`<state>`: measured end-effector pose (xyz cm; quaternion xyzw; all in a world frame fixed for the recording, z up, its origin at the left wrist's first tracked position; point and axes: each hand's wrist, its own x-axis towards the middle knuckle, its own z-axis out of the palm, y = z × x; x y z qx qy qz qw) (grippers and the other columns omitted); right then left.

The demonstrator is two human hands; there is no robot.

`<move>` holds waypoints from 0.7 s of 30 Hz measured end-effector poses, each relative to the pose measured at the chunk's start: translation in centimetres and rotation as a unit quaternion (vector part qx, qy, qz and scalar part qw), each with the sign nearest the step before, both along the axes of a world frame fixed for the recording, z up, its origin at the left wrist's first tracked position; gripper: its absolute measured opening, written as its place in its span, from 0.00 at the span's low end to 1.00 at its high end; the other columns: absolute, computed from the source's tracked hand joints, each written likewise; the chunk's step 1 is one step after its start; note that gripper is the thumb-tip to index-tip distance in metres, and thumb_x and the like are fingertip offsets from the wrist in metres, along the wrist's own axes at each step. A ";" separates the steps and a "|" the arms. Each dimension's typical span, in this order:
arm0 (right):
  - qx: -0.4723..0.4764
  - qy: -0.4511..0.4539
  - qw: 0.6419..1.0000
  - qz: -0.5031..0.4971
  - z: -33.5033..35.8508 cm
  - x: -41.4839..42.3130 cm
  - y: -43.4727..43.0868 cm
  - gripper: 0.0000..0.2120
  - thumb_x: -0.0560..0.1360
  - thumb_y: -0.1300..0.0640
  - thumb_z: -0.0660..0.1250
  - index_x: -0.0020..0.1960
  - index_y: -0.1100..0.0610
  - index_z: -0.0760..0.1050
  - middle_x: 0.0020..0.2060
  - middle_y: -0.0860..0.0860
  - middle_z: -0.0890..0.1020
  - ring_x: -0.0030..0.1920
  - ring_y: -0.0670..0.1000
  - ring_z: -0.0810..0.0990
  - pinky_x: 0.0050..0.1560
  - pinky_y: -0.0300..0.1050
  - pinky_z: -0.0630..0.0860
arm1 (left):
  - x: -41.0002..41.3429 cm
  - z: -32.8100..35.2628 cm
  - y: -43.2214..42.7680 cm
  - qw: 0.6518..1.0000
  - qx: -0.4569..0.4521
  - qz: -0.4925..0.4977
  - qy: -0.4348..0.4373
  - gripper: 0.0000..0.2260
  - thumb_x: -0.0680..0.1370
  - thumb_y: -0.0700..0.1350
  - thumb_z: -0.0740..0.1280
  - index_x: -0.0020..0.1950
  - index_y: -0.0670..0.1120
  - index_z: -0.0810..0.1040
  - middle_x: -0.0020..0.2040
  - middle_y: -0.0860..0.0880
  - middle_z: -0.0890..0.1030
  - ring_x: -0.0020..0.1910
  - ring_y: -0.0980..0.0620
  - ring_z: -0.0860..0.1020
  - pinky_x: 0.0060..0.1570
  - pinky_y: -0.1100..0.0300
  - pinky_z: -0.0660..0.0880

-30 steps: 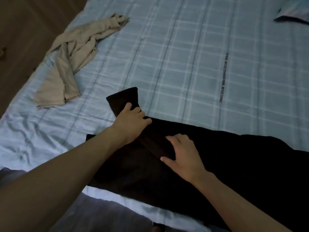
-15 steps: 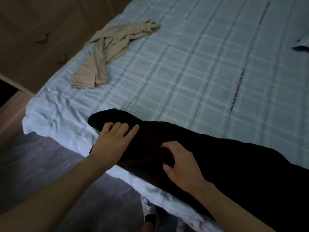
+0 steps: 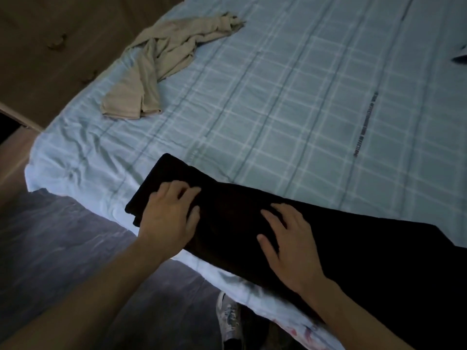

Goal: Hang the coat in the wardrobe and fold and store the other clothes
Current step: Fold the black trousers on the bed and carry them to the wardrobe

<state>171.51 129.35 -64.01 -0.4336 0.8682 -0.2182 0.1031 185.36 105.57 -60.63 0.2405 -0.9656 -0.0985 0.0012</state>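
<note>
A black garment (image 3: pixel 353 243) lies along the near edge of the bed (image 3: pixel 290 102), stretching from the left corner to the right edge of the view. My left hand (image 3: pixel 169 215) rests flat on its left end, fingers spread. My right hand (image 3: pixel 288 243) presses palm down on the cloth a little to the right, fingers apart. Neither hand grips the fabric. A crumpled beige garment (image 3: pixel 161 61) lies at the far left of the bed, well beyond both hands.
The bed has a light blue checked sheet. Brown wooden furniture (image 3: pixel 50 46) with knobs stands left of the bed. A grey floor (image 3: pixel 63 248) lies below the bed's corner, with a shoe (image 3: pixel 227 317) by its edge. A dark item (image 3: pixel 460 56) peeks in at the far right.
The end of the black garment now lies flat and squared where it was bunched. Both hands have flattened onto it, and my view has shifted right and nearer.
</note>
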 end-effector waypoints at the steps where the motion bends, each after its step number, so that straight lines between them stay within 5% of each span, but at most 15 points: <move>1: 0.051 0.009 0.999 0.000 -0.4 0.1 -0.1 0.30 0.79 0.40 0.56 0.76 0.55 0.64 0.76 0.57 0.63 0.76 0.59 0.59 0.74 0.59 0.61 | -0.8 -0.4 -0.2 0.999 -0.033 -0.007 -0.003 0.25 0.79 0.56 0.56 0.72 0.47 0.72 0.67 0.45 0.73 0.67 0.41 0.70 0.63 0.42 0.70; 5: 0.189 0.006 0.982 0.016 -2.8 1.5 -0.5 0.42 0.77 0.29 0.46 0.81 0.51 0.39 0.79 0.57 0.37 0.79 0.59 0.35 0.77 0.62 0.45 | -1.8 -4.1 -2.3 0.989 -0.053 -0.010 -0.140 0.33 0.79 0.66 0.41 0.81 0.53 0.47 0.81 0.47 0.49 0.80 0.45 0.43 0.77 0.40 0.45; 9: 0.205 0.024 0.978 -0.015 -4.2 0.4 -2.4 0.45 0.74 0.24 0.42 0.81 0.51 0.40 0.80 0.56 0.40 0.79 0.58 0.35 0.77 0.63 0.43 | -1.0 -7.5 -4.9 0.988 -0.036 -0.003 -0.151 0.35 0.77 0.70 0.35 0.80 0.54 0.36 0.81 0.50 0.38 0.78 0.51 0.34 0.77 0.42 0.39; 17: 0.221 0.002 0.975 -0.025 -4.0 -0.3 -3.5 0.48 0.72 0.22 0.44 0.80 0.51 0.36 0.79 0.53 0.35 0.78 0.56 0.31 0.77 0.64 0.40 | -1.5 -8.0 -5.3 0.991 -0.007 0.008 -0.131 0.37 0.77 0.69 0.31 0.81 0.51 0.41 0.81 0.48 0.39 0.79 0.50 0.36 0.76 0.42 0.36; 21: 0.182 -0.007 0.983 -0.009 -2.8 2.9 -2.0 0.44 0.76 0.28 0.49 0.81 0.52 0.40 0.80 0.54 0.38 0.79 0.56 0.34 0.76 0.67 0.42 | -2.1 -5.3 -1.5 0.996 -0.016 -0.058 -0.062 0.33 0.80 0.65 0.44 0.81 0.47 0.52 0.81 0.43 0.51 0.80 0.43 0.47 0.76 0.38 0.44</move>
